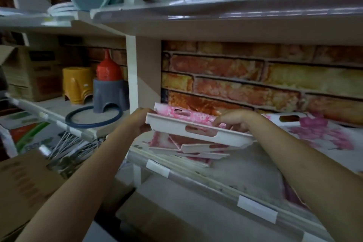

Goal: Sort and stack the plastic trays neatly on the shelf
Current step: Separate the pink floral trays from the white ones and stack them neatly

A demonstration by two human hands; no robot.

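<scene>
Brick-backed shelf (225,171): left hand (140,124) and right hand (233,122) clasp the tray (198,133); level it, square it over the stack (182,148) beneath.

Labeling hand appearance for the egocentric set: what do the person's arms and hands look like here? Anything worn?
Both forearms are bare from the frame's bottom edge up to the wrists: no sleeves show. The left hand and right hand are bare too: no gloves, and no watch, ring or bracelet visible. No markings show. The picture is dim and slightly blurred, so small details could be missed.

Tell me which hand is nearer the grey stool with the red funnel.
Left. The left hand grips the lifted tray end nearest the grey stool; the right hand holds its far side.
</scene>
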